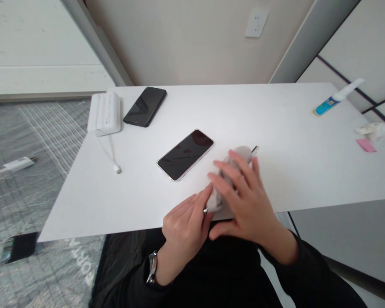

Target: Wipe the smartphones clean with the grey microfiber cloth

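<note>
My left hand is closed on the near end of a pale grey, soft-looking bundle at the table's front edge. A small shiny metal tip shows beside my left fingers, and a dark, silvery tip sticks out at the bundle's far end. What the bundle is made of cannot be told. My right hand lies over it with fingers spread and slightly blurred, hiding much of it. Just left of the bundle, a phone in a clear case lies face up on the white table.
A black phone and a white power bank with a short cable lie at the back left. Toward the right are a blue-and-white glue tube, a pink slip and crumpled tissue. A wall stands behind.
</note>
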{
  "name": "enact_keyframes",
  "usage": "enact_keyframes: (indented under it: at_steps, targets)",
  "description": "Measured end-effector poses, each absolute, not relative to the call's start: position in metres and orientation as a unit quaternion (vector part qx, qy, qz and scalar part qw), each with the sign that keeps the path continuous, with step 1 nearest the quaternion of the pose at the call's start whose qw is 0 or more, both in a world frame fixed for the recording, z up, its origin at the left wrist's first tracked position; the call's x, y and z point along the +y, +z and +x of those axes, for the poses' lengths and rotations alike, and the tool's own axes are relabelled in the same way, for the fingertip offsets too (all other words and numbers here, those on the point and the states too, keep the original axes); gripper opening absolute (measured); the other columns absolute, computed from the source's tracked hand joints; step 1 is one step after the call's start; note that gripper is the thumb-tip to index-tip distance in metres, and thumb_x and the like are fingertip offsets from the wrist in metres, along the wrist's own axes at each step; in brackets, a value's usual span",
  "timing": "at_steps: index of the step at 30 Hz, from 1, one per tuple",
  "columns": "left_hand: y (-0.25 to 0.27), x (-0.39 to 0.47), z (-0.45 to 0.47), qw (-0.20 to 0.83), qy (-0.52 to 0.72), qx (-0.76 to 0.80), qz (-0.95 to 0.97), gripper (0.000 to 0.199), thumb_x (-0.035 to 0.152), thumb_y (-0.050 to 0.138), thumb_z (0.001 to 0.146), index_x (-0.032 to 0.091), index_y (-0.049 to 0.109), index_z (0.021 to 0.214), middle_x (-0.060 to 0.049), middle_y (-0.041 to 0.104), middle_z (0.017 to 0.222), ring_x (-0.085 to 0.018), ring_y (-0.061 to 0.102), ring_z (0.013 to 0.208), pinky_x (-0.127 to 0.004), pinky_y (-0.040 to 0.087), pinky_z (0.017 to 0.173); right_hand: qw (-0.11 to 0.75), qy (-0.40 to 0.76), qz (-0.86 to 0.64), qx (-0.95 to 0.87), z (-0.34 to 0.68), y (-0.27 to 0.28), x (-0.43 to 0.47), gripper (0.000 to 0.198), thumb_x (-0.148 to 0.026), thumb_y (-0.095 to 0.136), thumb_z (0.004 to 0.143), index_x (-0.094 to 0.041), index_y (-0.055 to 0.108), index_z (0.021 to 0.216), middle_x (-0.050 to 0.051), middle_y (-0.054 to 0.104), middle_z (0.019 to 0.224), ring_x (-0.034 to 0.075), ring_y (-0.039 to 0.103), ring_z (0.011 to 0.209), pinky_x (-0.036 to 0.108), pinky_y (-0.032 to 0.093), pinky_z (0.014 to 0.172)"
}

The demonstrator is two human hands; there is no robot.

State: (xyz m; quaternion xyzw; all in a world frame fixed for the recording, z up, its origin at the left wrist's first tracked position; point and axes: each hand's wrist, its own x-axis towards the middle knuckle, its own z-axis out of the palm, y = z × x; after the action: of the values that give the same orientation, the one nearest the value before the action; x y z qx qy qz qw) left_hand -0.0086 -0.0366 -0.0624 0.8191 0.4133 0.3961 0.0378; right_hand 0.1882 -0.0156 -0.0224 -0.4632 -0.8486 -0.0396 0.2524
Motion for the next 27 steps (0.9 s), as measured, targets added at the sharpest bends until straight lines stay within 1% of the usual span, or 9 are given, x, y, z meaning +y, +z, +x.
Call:
enact_keyframes:
  at_steps: [3, 7, 10, 12, 14, 17, 19, 22, 27]
  targets:
    - [-0.062, -0.037, -0.009, 0.039, 0.398, 0.413, 0.818, 0.031, 0.013, 0.057, 0.101, 0.008, 0.064, 0.130, -0.012, 0.080, 0.113, -0.020, 0.078, 0.097, -0.029, 0.058, 0.096, 0.235, -0.035, -0.436, -0.868, 0.188, -0.022, -0.018, 0.090, -0.086, 0.021, 0.094, -0.022, 0.050, 0.150, 0.015, 0.053, 0.156, 0.036, 0.031, 0.156, 0.063, 0.011, 0.128]
    - [-0.060, -0.036, -0.007, 0.041, 0.377, 0.425, 0.822, 0.044, 0.016, 0.064, 0.100, 0.008, 0.056, 0.142, -0.011, 0.079, 0.119, -0.016, 0.077, 0.102, -0.023, 0.055, 0.099, 0.255, -0.067, -0.553, -0.790, 0.198, -0.023, -0.012, 0.089, -0.080, 0.018, 0.098, -0.016, 0.046, 0.153, 0.020, 0.048, 0.158, 0.043, 0.027, 0.156, 0.072, 0.011, 0.124]
    - [-0.061, -0.036, -0.008, 0.036, 0.391, 0.419, 0.819, 0.032, 0.017, 0.058, 0.102, 0.008, 0.062, 0.133, -0.011, 0.081, 0.111, -0.018, 0.078, 0.094, -0.026, 0.058, 0.093, 0.238, -0.041, -0.493, -0.836, 0.191, -0.023, -0.017, 0.091, -0.083, 0.020, 0.096, -0.018, 0.045, 0.154, 0.017, 0.044, 0.162, 0.041, 0.020, 0.159, 0.066, 0.010, 0.127]
    - [-0.062, -0.036, -0.009, 0.031, 0.399, 0.413, 0.818, 0.025, 0.017, 0.054, 0.103, 0.009, 0.066, 0.124, -0.011, 0.081, 0.105, -0.019, 0.078, 0.088, -0.028, 0.060, 0.087, 0.221, -0.030, -0.434, -0.873, 0.187, -0.022, -0.021, 0.089, -0.084, 0.023, 0.095, -0.022, 0.043, 0.156, 0.013, 0.044, 0.163, 0.036, 0.022, 0.159, 0.060, 0.009, 0.129]
    - [-0.061, -0.036, -0.008, 0.029, 0.394, 0.416, 0.819, 0.028, 0.017, 0.056, 0.103, 0.008, 0.065, 0.127, -0.012, 0.081, 0.107, -0.019, 0.078, 0.090, -0.028, 0.060, 0.088, 0.223, -0.046, -0.452, -0.863, 0.188, -0.023, -0.019, 0.086, -0.082, 0.023, 0.097, -0.024, 0.041, 0.158, 0.013, 0.045, 0.162, 0.034, 0.026, 0.158, 0.060, 0.009, 0.129]
    - [-0.059, -0.036, -0.006, 0.037, 0.382, 0.428, 0.818, 0.041, 0.018, 0.062, 0.102, 0.007, 0.057, 0.140, -0.012, 0.080, 0.116, -0.017, 0.078, 0.097, -0.023, 0.058, 0.093, 0.241, -0.070, -0.536, -0.806, 0.194, -0.023, -0.013, 0.089, -0.080, 0.021, 0.098, -0.017, 0.040, 0.158, 0.018, 0.045, 0.161, 0.039, 0.025, 0.158, 0.066, 0.009, 0.127]
    - [-0.060, -0.036, -0.005, 0.039, 0.390, 0.423, 0.817, 0.037, 0.019, 0.060, 0.102, 0.007, 0.059, 0.138, -0.012, 0.080, 0.114, -0.017, 0.078, 0.096, -0.024, 0.059, 0.091, 0.239, -0.055, -0.514, -0.822, 0.192, -0.023, -0.014, 0.093, -0.083, 0.023, 0.096, -0.016, 0.041, 0.157, 0.019, 0.043, 0.162, 0.041, 0.020, 0.159, 0.066, 0.009, 0.127]
    - [-0.061, -0.035, -0.006, 0.032, 0.403, 0.417, 0.814, 0.028, 0.017, 0.053, 0.103, 0.010, 0.063, 0.128, -0.011, 0.081, 0.106, -0.019, 0.079, 0.088, -0.029, 0.061, 0.086, 0.216, -0.032, -0.429, -0.877, 0.186, -0.023, -0.019, 0.093, -0.086, 0.024, 0.094, -0.021, 0.041, 0.158, 0.015, 0.043, 0.164, 0.035, 0.021, 0.160, 0.060, 0.008, 0.129]
    - [-0.058, -0.035, -0.006, 0.035, 0.381, 0.425, 0.820, 0.039, 0.016, 0.062, 0.101, 0.010, 0.058, 0.139, -0.011, 0.080, 0.113, -0.017, 0.079, 0.097, -0.026, 0.059, 0.097, 0.240, -0.052, -0.498, -0.832, 0.204, -0.018, -0.018, 0.090, -0.082, 0.020, 0.097, -0.019, 0.038, 0.160, 0.018, 0.044, 0.163, 0.038, 0.028, 0.158, 0.066, 0.010, 0.127]
